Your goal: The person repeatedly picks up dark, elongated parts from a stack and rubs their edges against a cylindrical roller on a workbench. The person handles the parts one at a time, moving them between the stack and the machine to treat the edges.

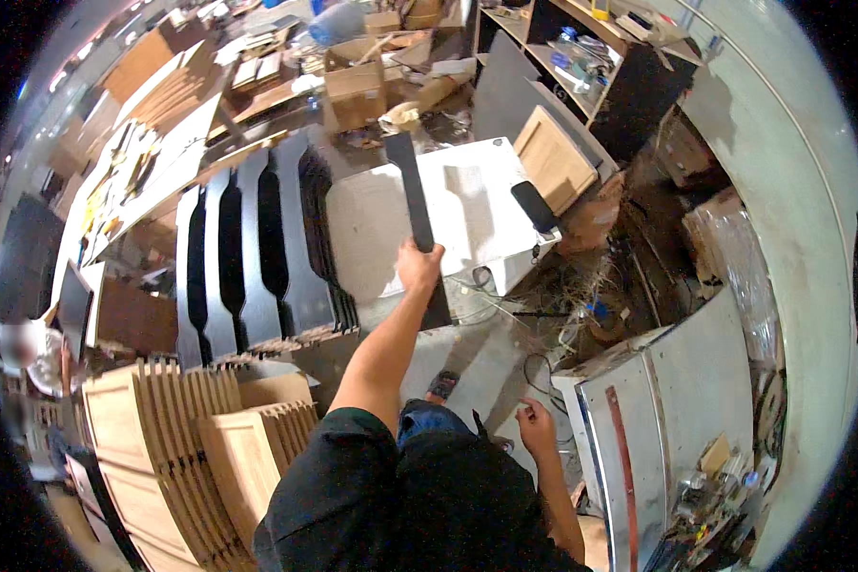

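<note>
Arm stretched forward, my left hand (418, 267) is closed round a long narrow black board (412, 186) with a shaped edge, which stands over a white work surface (467, 200). To its left sits a stack of similar black boards (300, 229) with curved cut-outs, several layers deep. Low on the right, my right hand (538, 427) hangs beside my body with loosely bent fingers and nothing visible in it. A dark rounded slab (534, 207) lies at the right end of the white surface.
Stacked light wooden panels (153, 419) stand at the lower left. A grey metal-sided bench (639, 410) is close on my right. A framed wooden door panel (553, 157) leans behind, near shelves (567, 71). Cardboard boxes (355, 86) and scraps lie farther back. A cable loops on the floor.
</note>
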{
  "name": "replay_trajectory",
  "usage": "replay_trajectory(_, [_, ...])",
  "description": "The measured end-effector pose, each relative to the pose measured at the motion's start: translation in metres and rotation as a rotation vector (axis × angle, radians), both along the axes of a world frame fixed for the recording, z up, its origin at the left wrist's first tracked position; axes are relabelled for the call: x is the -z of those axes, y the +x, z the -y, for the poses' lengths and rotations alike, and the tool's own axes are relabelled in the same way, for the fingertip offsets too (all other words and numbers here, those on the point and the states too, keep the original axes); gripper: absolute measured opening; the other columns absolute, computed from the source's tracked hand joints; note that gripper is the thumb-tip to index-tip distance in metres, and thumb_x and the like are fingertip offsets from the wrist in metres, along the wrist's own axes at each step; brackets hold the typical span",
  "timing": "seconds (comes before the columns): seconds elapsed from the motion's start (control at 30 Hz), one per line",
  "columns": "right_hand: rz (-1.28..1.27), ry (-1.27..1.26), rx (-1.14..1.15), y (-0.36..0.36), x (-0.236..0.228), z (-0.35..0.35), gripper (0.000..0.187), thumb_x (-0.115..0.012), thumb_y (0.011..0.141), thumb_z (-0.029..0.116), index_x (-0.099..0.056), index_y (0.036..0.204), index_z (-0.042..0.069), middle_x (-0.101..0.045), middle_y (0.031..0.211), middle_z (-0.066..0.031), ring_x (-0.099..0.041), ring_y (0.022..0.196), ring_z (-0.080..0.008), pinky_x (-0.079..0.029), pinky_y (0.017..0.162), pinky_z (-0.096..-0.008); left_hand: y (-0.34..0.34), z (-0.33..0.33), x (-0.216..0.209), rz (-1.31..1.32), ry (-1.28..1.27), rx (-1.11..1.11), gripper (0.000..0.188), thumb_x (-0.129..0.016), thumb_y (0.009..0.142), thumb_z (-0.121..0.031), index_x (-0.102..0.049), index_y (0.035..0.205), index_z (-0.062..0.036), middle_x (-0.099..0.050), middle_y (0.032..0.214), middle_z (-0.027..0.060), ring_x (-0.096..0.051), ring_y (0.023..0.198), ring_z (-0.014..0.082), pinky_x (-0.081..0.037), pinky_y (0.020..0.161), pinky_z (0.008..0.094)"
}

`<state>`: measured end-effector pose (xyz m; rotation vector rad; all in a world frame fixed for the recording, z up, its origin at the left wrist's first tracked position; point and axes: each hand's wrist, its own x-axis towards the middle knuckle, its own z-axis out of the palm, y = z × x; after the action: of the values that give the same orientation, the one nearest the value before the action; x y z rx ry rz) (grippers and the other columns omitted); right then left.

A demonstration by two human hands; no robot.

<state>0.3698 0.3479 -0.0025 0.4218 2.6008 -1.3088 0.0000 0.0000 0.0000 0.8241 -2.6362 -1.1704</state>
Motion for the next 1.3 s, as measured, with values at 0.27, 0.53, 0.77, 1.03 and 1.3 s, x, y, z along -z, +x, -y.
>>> replay_trajectory(0.27, [-0.113,0.179,0.142,-0.002,-0.001,0.016,0.03,-0.074,0.106,0.015,-0.078,0.133,0.005,-0.076,0.094,-0.0142,-0.07,0.081,-0.0229,-0.057,0.077,-0.0371,-0.095,0.045,-0.072,-0.428,-0.408,0.727,0.062,-0.084,0.08,-0.026,-0.071,0.138,-0.0106,-0.074,0.131,0.011,-0.069,0.127,0.0334,-0.051,0.114,0.0497])
replay_trajectory(0.53, [-0.272,0.145,0.176,-0.104,-0.056,0.014,0.033,-0.073,0.109,0.018,-0.077,0.138,0.004,-0.075,0.094,-0.0097,-0.068,0.082,-0.0175,-0.058,0.078,-0.0354,-0.183,0.031,-0.091,-0.651,-0.864,1.23,0.036,-0.084,0.075,-0.022,-0.073,0.109,-0.0168,-0.072,0.106,0.0041,-0.07,0.111,0.03,-0.047,0.111,0.0533])
replay_trajectory(0.77, [-0.037,0.109,0.191,-0.078,-0.031,0.004,0.031,-0.071,0.11,0.02,-0.074,0.138,0.007,-0.078,0.121,-0.0243,-0.076,0.111,-0.0399,-0.061,0.094,-0.05,-0.178,0.033,-0.102,-0.255,-0.208,0.716,0.063,-0.09,0.08,-0.03,-0.061,0.134,-0.0161,-0.081,0.105,0.0179,-0.079,0.101,0.0435,-0.062,0.088,0.0554])
replay_trajectory(1.03, [-0.009,0.139,0.131,-0.044,0.006,0.0,0.036,-0.071,0.109,0.027,-0.073,0.139,0.007,-0.077,0.124,-0.0253,-0.076,0.111,-0.0435,-0.06,0.096,-0.0536,-0.199,0.033,-0.071,-0.157,0.322,0.065,0.079,-0.09,0.08,-0.041,-0.059,0.141,-0.0022,-0.08,0.121,0.0238,-0.078,0.115,0.0438,-0.06,0.103,0.0531])
replay_trajectory(1.3, [0.084,0.114,0.257,-0.03,0.004,-0.002,0.039,-0.073,0.106,0.028,-0.074,0.14,0.008,-0.08,0.114,-0.0239,-0.078,0.104,-0.0441,-0.061,0.092,-0.0535,-0.13,0.051,0.008,0.102,0.232,-0.079,0.074,-0.091,0.078,-0.042,-0.072,0.137,-0.0026,-0.078,0.131,0.0218,-0.075,0.123,0.0445,-0.06,0.108,0.0528])
